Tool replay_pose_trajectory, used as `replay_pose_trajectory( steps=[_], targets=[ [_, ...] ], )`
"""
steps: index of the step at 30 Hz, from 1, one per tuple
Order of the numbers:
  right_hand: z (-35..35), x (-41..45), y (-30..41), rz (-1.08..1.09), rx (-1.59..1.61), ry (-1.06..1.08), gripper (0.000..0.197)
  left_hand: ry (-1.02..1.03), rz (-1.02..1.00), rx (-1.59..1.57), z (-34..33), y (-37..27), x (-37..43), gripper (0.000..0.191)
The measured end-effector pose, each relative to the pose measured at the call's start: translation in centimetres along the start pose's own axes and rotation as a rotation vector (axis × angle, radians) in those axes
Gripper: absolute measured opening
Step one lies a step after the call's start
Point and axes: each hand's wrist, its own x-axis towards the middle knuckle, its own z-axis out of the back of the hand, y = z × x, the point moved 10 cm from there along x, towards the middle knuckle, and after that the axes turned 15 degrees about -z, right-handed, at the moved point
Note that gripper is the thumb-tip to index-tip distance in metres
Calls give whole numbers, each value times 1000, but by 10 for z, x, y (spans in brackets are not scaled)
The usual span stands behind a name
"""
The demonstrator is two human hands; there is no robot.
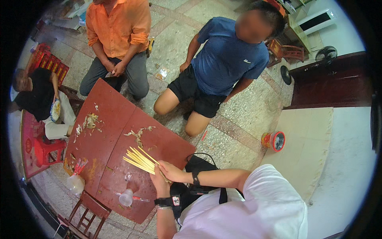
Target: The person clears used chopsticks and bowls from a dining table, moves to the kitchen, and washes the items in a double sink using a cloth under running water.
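Observation:
A fanned bundle of pale chopsticks (139,160) is held over the near edge of a red wooden table (119,119). My left hand (160,180) grips the bundle around its lower part. My right hand (171,171) lies against the bundle from the other side, its fingers on a chopstick that stands a little apart from the rest. Left of my hands, a clear plastic cup (126,197) lies on the table by a red-and-clear wrapper (141,199). Beyond the chopsticks are food scraps (138,135) on the tabletop.
More scraps (91,121) lie at the table's far left. A plastic bag (76,183) hangs at the left edge, near a wooden chair (91,206). Two people sit across the table; another at left holds a plate (55,110). A red-rimmed bin (278,141) stands at right.

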Motion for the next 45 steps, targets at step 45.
replay_pose_trajectory(
  steps=[45],
  targets=[
    [-99,-180,-97,151,-389,-150,29,422,-545,669,209,-42,-285,37]
  ],
)
